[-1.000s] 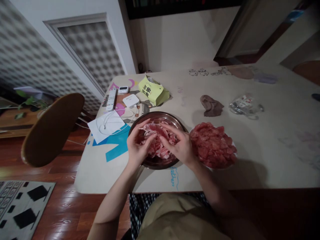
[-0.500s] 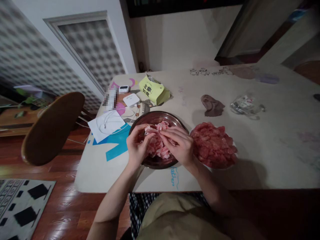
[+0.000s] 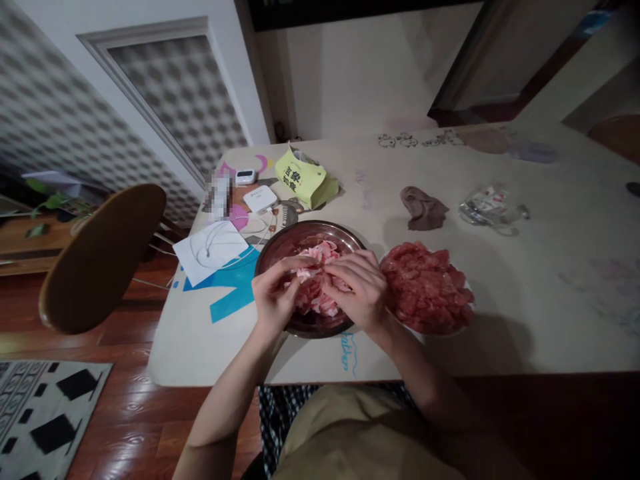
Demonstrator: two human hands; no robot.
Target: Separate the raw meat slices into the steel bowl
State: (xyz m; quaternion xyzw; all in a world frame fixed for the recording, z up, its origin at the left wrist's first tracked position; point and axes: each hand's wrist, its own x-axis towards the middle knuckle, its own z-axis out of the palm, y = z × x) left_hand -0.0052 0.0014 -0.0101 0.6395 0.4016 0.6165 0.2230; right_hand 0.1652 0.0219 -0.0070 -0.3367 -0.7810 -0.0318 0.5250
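Observation:
A dark metal bowl point(image 3: 280, 241) near the table's front edge holds pale pink sliced meat point(image 3: 320, 253). My left hand point(image 3: 273, 300) and my right hand point(image 3: 357, 290) are both over the bowl, fingers pinched on a strip of the meat between them. To the right of the bowl stands a plate piled with darker red meat pieces point(image 3: 425, 287), close beside my right wrist.
A yellow-green packet point(image 3: 303, 177), white small devices point(image 3: 263, 198), a paper with a white cable point(image 3: 213, 248), a brown cloth point(image 3: 423, 208) and a crumpled clear wrapper point(image 3: 490, 207) lie on the cream table point(image 3: 525, 300). A wooden chair point(image 3: 100, 257) stands at the left.
My hands have drawn closer together over the bowl, the fingers curling tighter onto the meat strip. The bowl and plate have not moved.

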